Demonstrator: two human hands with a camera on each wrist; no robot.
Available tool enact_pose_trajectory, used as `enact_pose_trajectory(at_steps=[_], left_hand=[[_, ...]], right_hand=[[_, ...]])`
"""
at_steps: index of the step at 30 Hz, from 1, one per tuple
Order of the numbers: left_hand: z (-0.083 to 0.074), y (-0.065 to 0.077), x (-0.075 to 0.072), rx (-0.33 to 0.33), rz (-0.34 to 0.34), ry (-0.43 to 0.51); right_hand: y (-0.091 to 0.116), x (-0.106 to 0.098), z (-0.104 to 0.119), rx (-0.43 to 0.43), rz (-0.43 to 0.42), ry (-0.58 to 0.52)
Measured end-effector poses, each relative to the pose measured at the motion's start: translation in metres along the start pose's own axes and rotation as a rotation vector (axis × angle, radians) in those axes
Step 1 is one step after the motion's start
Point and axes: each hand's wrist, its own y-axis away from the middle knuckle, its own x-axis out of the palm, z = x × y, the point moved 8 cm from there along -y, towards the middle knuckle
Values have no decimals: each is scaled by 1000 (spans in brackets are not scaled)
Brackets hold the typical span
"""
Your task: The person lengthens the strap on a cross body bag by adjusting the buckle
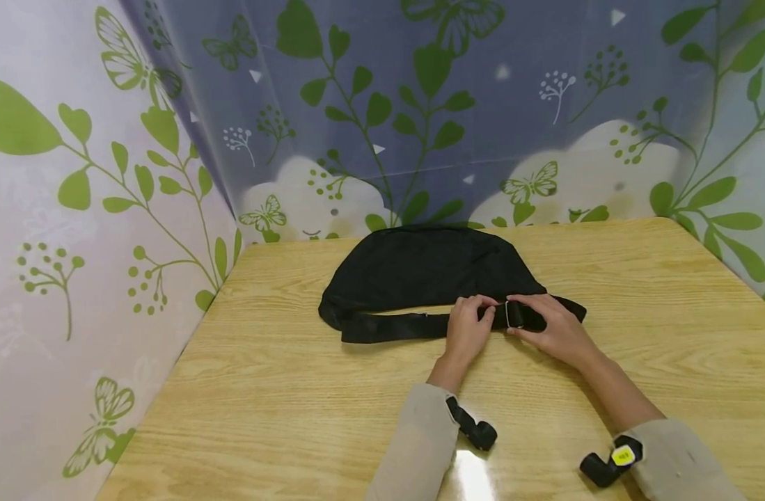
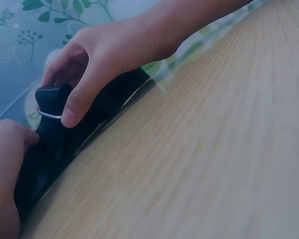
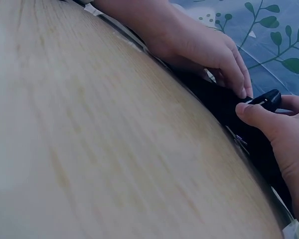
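Note:
A black waist bag lies flat towards the back of the table, its strap stretched along the near side. My left hand pinches the strap between thumb and fingers. Just right of it, my right hand holds the strap at a metal slider buckle, thumb on the near side and fingers on the far side. From the left wrist view, the slider shows as a thin silver bar beside the right thumb, with a raised fold of strap next to it. The strap's right end is partly behind the right hand.
The wooden table meets patterned cloth hangings at its back and sides. Small black devices are strapped at both wrists, the left one and the right one hanging over the tabletop.

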Motion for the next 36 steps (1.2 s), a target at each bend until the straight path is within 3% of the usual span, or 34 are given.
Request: enact_pose_trajectory(at_steps=[6,14,27,36], left_hand=[[-4,0,2,44,25,29],[4,0,-2,-25,-54,-69],[-3,0,4,57,22,79],[0,-1,2,25,-18,96]], right_hand=[[-1,1,1,-7,15,-11],[0,-3,1,27,-16,4],[0,0,0,25,21,-34],[1,6,-5,61,104,-3]])
